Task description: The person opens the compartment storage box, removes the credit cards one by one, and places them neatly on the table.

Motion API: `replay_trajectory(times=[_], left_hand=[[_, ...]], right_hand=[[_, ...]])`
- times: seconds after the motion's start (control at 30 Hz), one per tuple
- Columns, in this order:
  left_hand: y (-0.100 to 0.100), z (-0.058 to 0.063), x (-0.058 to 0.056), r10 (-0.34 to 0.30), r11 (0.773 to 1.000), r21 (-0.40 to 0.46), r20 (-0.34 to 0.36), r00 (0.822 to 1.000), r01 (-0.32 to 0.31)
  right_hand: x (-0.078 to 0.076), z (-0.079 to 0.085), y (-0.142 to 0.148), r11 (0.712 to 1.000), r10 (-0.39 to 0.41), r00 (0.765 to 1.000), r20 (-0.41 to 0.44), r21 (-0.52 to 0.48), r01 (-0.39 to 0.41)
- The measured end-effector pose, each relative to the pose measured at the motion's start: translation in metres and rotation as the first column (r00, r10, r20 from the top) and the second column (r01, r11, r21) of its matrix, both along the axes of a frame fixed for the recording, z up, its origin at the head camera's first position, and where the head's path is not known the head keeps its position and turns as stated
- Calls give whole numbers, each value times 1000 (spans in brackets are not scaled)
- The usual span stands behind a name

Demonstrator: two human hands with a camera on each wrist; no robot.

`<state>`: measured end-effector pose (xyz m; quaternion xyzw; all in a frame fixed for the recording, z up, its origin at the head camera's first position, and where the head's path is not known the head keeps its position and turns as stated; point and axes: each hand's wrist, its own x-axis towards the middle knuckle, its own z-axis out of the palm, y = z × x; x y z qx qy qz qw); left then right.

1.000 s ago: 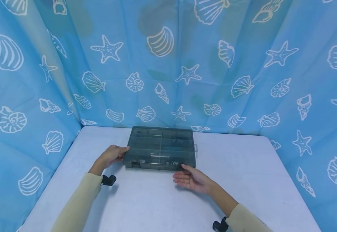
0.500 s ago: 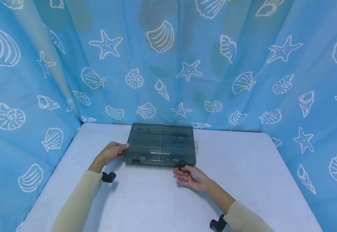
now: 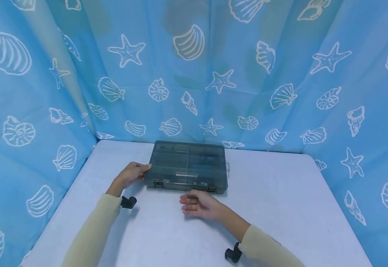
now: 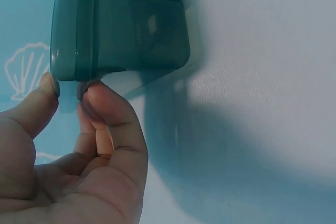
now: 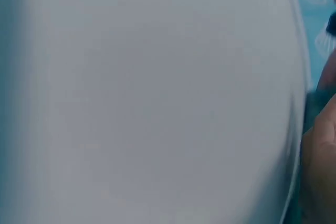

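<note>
A dark translucent storage box (image 3: 194,163) with compartments lies flat at the back of the table, its front edge facing me. At its left side, my left hand (image 3: 132,174) pinches the edge; the left wrist view shows the thumb at the lid side and the index finger by the rim. My right hand (image 3: 202,205) hovers just before the middle of the front edge, fingers loosely bent around nothing. Two latches sit along that front edge, a left latch (image 3: 158,184) and a right latch (image 3: 211,189). In the right wrist view, only part of the right hand (image 5: 320,150) shows.
The white-covered table (image 3: 274,200) extends around the box. A blue curtain (image 3: 194,81) with shell and starfish prints hangs close behind it and along both sides. A clear tab (image 3: 228,167) sticks out from the box's right side.
My right hand has left the right front latch and moved left along the front edge, leaving that latch uncovered. The left hand keeps its hold; the box stays in place.
</note>
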<state>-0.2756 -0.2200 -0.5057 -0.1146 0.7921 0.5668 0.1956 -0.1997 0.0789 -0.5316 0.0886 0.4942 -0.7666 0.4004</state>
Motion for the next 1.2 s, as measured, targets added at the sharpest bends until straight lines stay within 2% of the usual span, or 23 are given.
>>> replay_trajectory(times=[0.17,0.33,0.43,0.63,0.8,1.07,1.13,1.2], left_hand=[[5,1,1,9,1000,-8,0,1000,-9],[14,3,4,-19,1000,-6,-13,1000,19],[18,3,4,-4,1000,-2,0,1000,4],[14,0,2,14,1000,-8,4,1000,-14],[10,0,3,37,999,-32,9,999,-37],[5,1,3,61,997,-51,13,998,-60],[3,1,3,69,996,-48,15,997,-69],[2,0,3,74,996,-45,20,997,-73]], right_hand=[[-5,4,-59,997,57,998,6,-61,-56],[-11,-1,-90,995,-1,1000,31,-99,4],[-12,-6,-95,998,-23,1000,-12,-67,22],[-11,-7,-98,998,10,998,-66,-58,-14],[-12,-8,-102,999,5,999,-49,-53,-7],[-14,-9,-110,998,-55,998,7,-11,55],[-12,-7,-110,999,-51,999,10,10,51],[-7,-3,-108,999,-14,1000,-10,37,14]])
